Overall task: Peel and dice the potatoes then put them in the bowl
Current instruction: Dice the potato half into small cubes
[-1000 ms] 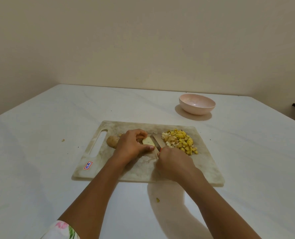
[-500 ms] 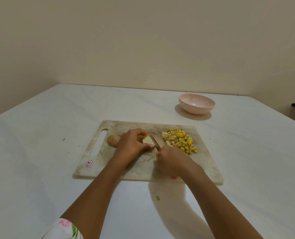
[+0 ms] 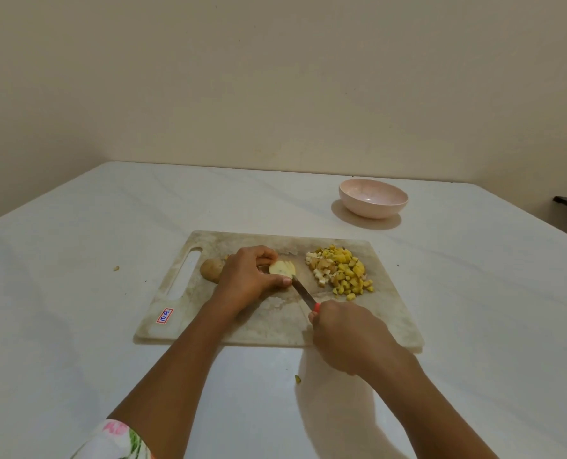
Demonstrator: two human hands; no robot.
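Potato piece [image 3: 282, 268] sits mid cutting board [image 3: 275, 326], pinned under left hand [image 3: 247, 279], fingers curled over it. Right hand [image 3: 348, 332] is wrapped round the knife [image 3: 303, 293] handle, blade tip at the piece's near edge. Likely firm, light, with slick wet cut faces: clamp from the top, fingertips tucked back. Diced pile [image 3: 341, 273] lies just right; bowl [image 3: 373, 198] stands well apart.

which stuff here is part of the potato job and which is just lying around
In the job: knife, half potato, whole potato, diced pile, cutting board, bowl.
Lying about: small scrap left of the board, another scrap in front of it.
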